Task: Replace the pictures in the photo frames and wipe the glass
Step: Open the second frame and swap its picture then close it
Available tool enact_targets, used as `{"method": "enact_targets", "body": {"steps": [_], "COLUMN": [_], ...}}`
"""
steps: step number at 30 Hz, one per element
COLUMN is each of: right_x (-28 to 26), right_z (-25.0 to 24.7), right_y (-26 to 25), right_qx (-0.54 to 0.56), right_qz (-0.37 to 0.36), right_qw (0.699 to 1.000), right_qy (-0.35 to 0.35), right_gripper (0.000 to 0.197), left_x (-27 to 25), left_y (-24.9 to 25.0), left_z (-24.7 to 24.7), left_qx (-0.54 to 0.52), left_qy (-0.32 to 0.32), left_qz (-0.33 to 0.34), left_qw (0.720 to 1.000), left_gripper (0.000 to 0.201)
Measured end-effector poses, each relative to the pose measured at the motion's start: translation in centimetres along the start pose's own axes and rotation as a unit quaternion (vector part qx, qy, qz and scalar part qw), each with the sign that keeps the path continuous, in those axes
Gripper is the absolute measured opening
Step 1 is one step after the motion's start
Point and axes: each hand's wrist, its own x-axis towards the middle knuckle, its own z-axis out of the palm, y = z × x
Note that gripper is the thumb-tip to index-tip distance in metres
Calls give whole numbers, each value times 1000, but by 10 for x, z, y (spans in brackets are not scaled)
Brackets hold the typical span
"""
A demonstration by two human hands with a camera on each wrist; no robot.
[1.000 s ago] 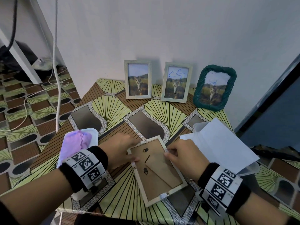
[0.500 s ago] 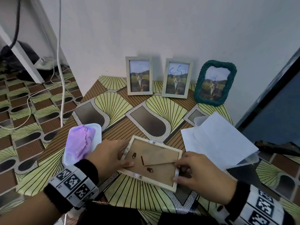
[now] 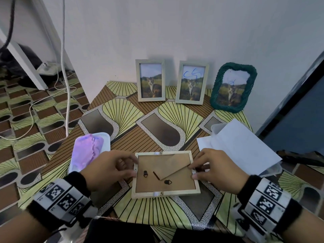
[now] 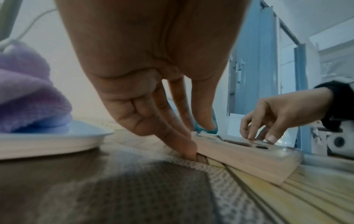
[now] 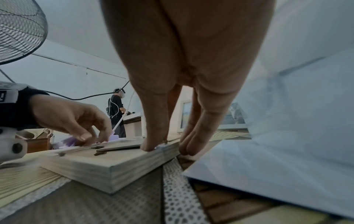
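Note:
A pale wooden photo frame (image 3: 164,183) lies face down on the table, its brown backing board and folded stand leg up. My left hand (image 3: 130,166) pinches its left edge, thumb on top and fingertips (image 4: 189,151) down at the table. My right hand (image 3: 193,171) pinches its right edge, with the thumb (image 5: 149,145) on a metal tab and the fingers against the outer side. The same frame (image 4: 239,157) shows in the left wrist view, and its near corner (image 5: 107,163) in the right wrist view. A purple cloth (image 3: 89,149) lies on a white tray (image 3: 105,137) at the left.
Three frames with cat pictures stand against the wall: a pale one (image 3: 151,80), a second with blue scribble (image 3: 192,83), and a green woven one (image 3: 233,87). White paper sheets (image 3: 245,146) lie over a clear plastic container (image 3: 273,170) at the right. Cables run over the floor at the left.
The face-down frame has turned from a slanted position to lie square and landscape in front of me. My hands have shifted to its left and right edges.

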Motion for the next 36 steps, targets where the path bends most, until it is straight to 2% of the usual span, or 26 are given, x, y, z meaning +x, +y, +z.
{"method": "enact_targets", "body": {"steps": [2,6,12,14,18,25,29,31,33,36], "right_x": [3,10,18,19,19,11,27,37,46,53], "right_z": [1,1,1,5,15,15,5,2,5,15], "right_y": [2,4,5,4,-1,-10,-22,-27,-32,-40], "right_qx": [28,53,49,48,-3,-73,-60,-73,-109,-181], "right_qz": [13,39,72,71,57,12,-60,-104,-139,-167], "right_qw": [1000,998,996,996,997,996,993,991,984,965], "right_qy": [4,-6,-9,9,54,53,82,48,-8,-86], "right_gripper": [24,22,20,21,25,15,9,16,25,35], "left_x": [5,11,16,16,12,4,-9,-23,-34,-45], "left_y": [-2,-3,4,5,6,14,25,33,44,50], "left_z": [-1,-5,1,2,4,11,8,6,6,13], "left_qx": [-22,-62,-27,-23,0,111,172,187,222,342], "left_qy": [-43,-80,-68,-66,-59,-18,18,12,-55,-137], "left_qz": [8,7,-7,-12,-11,18,29,92,153,205], "left_qw": [999,995,997,997,998,993,984,978,961,907], "left_gripper": [23,23,21,20,17,21,33,34,32,44]}}
